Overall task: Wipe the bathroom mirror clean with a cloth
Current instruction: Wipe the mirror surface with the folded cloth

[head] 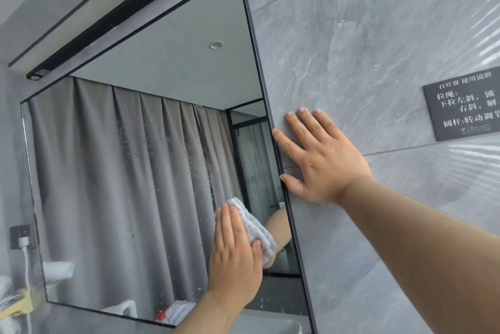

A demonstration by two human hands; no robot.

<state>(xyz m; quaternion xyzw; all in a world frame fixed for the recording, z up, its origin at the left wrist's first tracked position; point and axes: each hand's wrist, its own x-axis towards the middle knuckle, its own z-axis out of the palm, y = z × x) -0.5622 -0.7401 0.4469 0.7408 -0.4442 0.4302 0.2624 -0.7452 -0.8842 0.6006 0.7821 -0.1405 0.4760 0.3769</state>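
left hand (235,255) presses nubby cloth (257,225) — speckled mirror (135,171).

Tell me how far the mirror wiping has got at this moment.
Done: nothing looks clearly finished; the mirror carries spots and streaks across its middle and lower part. In hand: the left hand presses a white cloth flat on the glass near the lower right corner, while the right hand rests open on the tile wall beside the frame. Left: most of the spotted glass.
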